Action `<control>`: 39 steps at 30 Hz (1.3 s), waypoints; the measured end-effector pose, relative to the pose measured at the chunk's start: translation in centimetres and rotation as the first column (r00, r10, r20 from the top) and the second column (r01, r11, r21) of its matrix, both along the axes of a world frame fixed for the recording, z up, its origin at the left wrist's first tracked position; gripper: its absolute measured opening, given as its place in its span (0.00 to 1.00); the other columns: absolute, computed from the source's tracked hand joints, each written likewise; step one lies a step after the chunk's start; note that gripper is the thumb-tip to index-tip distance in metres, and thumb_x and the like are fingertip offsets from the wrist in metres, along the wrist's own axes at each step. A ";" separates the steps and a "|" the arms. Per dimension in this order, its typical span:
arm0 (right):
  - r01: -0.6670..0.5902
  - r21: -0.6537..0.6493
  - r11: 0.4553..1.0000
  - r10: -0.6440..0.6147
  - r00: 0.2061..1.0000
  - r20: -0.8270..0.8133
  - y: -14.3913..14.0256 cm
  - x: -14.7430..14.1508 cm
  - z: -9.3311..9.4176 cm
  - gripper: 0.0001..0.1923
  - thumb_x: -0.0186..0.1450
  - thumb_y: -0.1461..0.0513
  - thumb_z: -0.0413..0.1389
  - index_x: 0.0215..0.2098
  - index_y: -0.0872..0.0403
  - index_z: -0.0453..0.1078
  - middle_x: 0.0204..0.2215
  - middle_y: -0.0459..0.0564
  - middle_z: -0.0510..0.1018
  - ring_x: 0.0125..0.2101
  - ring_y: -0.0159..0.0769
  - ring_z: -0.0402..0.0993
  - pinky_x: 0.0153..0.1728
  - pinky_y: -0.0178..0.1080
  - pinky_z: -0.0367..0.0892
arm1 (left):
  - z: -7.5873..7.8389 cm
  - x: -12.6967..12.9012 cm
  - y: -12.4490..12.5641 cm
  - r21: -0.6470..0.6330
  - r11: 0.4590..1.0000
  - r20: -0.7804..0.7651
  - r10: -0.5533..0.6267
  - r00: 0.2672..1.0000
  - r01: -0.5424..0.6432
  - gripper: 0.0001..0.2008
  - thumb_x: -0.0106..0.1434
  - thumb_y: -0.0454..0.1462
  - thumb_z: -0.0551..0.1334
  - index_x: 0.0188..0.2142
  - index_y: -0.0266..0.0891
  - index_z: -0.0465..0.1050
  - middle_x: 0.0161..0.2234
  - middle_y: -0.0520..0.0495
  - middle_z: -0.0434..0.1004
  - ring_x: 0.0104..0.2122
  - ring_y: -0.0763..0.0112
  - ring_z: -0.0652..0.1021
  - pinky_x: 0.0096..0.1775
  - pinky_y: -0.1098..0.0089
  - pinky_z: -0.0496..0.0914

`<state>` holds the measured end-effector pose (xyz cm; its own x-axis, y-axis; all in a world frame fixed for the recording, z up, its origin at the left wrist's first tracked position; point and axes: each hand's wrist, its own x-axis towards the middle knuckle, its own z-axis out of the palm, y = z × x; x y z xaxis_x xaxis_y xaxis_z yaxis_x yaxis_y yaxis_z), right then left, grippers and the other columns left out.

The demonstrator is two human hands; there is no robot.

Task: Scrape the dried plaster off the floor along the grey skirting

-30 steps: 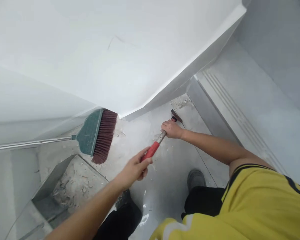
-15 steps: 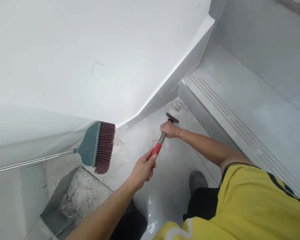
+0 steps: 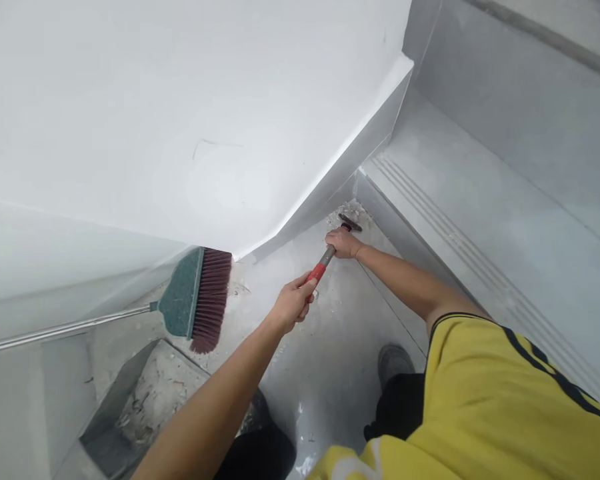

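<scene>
- Dusty stair landing (image 3: 330, 360), debris packed in corner.
- Left hand (image 3: 293, 303) grips scraper (image 3: 325, 257) red handle; right hand (image 3: 344, 243) clasps shaft near blade.
- Best kept low, blade flat, short pushes.
- Broom (image 3: 197, 300) leans nearby.

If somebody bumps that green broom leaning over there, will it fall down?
Probably yes. The broom leans tilted, its long thin handle against the white wall, so a nudge could slide it. Its bristles look bendy, the handle stiff, and it is likely light for its length.

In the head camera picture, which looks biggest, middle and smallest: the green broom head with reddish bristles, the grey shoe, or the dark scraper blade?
1. Green broom head with reddish bristles.
2. Grey shoe.
3. Dark scraper blade, though it lies farthest from the camera, so it may look smaller than it is.
</scene>
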<state>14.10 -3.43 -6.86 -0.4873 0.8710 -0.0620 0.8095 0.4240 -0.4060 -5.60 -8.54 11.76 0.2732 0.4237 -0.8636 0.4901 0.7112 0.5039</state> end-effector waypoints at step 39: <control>0.197 -0.006 0.980 -0.196 0.976 -0.097 2.4 -0.9 0.7 0.06 0.53 0.66 0.51 0.30 0.58 0.68 0.30 0.54 0.74 0.32 0.39 0.69 0.33 0.37 0.55 | 2.9 0.0 8.3 -0.002 0.953 -0.152 -0.298 0.942 0.302 0.30 0.59 0.49 0.57 0.59 0.42 0.58 0.21 0.55 0.58 0.12 0.84 0.53 0.16 0.76 0.44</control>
<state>13.22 -1.00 -6.14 -0.3103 0.9505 -0.0192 0.8341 0.2625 -0.4852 -5.59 -0.29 14.62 0.2591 0.3602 -0.8962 0.7498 0.5099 0.4217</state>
